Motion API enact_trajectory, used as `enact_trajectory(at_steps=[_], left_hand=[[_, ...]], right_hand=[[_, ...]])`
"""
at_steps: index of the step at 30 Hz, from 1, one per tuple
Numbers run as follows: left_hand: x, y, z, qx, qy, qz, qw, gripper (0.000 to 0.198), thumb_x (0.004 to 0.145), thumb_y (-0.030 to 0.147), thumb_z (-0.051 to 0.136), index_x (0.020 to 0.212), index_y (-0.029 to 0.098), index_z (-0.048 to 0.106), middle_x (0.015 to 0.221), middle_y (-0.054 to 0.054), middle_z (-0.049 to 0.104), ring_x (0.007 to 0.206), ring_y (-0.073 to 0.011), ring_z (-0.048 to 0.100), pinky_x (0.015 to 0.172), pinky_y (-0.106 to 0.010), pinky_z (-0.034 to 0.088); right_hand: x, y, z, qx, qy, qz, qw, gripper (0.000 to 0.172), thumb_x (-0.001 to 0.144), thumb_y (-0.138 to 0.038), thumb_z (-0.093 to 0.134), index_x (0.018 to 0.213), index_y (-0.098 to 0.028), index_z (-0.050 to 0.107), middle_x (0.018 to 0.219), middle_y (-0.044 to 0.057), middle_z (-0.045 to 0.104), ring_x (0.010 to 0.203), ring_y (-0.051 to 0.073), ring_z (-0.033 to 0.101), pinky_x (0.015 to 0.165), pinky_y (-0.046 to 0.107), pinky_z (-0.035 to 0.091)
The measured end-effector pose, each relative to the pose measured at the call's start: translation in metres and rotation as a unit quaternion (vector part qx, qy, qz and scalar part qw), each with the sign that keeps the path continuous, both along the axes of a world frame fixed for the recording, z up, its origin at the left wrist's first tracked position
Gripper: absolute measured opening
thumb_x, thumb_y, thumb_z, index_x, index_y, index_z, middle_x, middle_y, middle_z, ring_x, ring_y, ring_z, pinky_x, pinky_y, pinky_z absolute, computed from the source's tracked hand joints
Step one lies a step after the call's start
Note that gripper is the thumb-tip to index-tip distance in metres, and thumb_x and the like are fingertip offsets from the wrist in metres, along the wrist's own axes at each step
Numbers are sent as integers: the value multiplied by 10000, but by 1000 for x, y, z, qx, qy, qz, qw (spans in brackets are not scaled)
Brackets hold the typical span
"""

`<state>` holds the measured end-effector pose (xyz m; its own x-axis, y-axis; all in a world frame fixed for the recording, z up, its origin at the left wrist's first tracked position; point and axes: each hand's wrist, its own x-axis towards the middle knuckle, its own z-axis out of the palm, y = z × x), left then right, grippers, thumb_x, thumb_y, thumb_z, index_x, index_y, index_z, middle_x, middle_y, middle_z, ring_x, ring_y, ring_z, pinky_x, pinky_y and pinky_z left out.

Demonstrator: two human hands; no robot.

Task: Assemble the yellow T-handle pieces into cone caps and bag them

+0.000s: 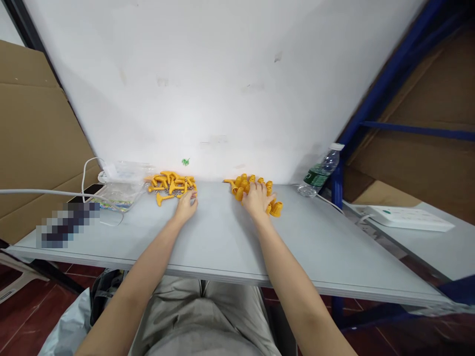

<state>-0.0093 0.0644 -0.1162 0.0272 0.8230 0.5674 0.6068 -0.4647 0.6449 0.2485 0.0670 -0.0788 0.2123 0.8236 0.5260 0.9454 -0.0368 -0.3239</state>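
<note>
A panel of cardboard (37,133) stands far to the left of a pile of yellow cup-shaped pieces (240,193) on a grey tabletop (222,237). Also well left of the pile lie a pixelated object (70,225), its details masked, a white cable (44,191) running in from the side, and a clear plastic bag (124,190) against the white wall (222,74).

Closer on the pile's left, yellow T-shaped pieces (171,187) lie heaped, bits of chain showing among them. At the heap's edge facing the pile, the worker's left hand (186,205) rests with fingers partly curled; whether they have hold of a piece cannot be told from this angle. A small green mark (185,161) shows on the wall, left of the pile and above the heap.

A slim yellow piece (228,181) juts from the pile's left side. Over the pile itself, the right hand (257,199) is draped, palm down and fingers spread among the cups; whether any is gripped is hidden beneath it.

To the pile's right, a clear bottle (322,170) with a green label leans beside a blue post (337,189). Farthest right of the pile, a white power strip (411,219) lies on an adjoining surface (438,244).
</note>
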Motion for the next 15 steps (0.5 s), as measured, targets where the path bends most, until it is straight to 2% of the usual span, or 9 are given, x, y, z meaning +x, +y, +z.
enact_trajectory(at_steps=[4, 6, 8, 12, 15], left_hand=[[-1, -2, 3, -9, 1, -2, 1000, 244, 798, 103, 541, 1025, 165, 606, 999, -88, 686, 940, -183, 662, 896, -374, 533], [-1, -3, 4, -14, 1, -1, 1000, 239, 798, 102, 538, 1018, 163, 609, 1006, -90, 687, 936, -183, 664, 889, -372, 534], [0, -3, 4, -16, 0, 0, 1000, 232, 794, 96, 535, 1001, 165, 612, 1004, -87, 688, 930, -184, 665, 885, -372, 534], [2, -6, 9, -13, 17, 13, 1000, 238, 791, 78, 516, 980, 172, 626, 1007, -82, 687, 941, -190, 659, 916, -372, 511], [0, -12, 19, -26, 57, 103, 993, 282, 788, 60, 492, 992, 180, 643, 1054, -97, 676, 1053, -237, 619, 975, -422, 459]], right_hand=[[16, 2, -3, 14, 21, 11, 1000, 259, 850, -207, 491, 1033, -191, 674, 1231, 182, 593, 1235, 367, 419, 1004, 666, 161], [21, 4, -4, 12, 27, 16, 999, 172, 839, -229, 528, 863, -189, 693, 1125, 177, 625, 1168, 376, 457, 985, 675, 158], [21, 5, -5, 19, 31, 19, 999, 161, 831, -243, 550, 753, -191, 682, 1033, 164, 632, 1114, 375, 479, 964, 674, 173], [9, 3, -3, 20, 34, 30, 999, 201, 851, -270, 549, 715, -195, 676, 927, 146, 630, 1067, 363, 496, 916, 610, 252], [-7, -3, 0, -50, 34, 50, 997, 231, 889, -286, 509, 791, -176, 686, 872, 149, 659, 992, 336, 555, 885, 526, 300]])
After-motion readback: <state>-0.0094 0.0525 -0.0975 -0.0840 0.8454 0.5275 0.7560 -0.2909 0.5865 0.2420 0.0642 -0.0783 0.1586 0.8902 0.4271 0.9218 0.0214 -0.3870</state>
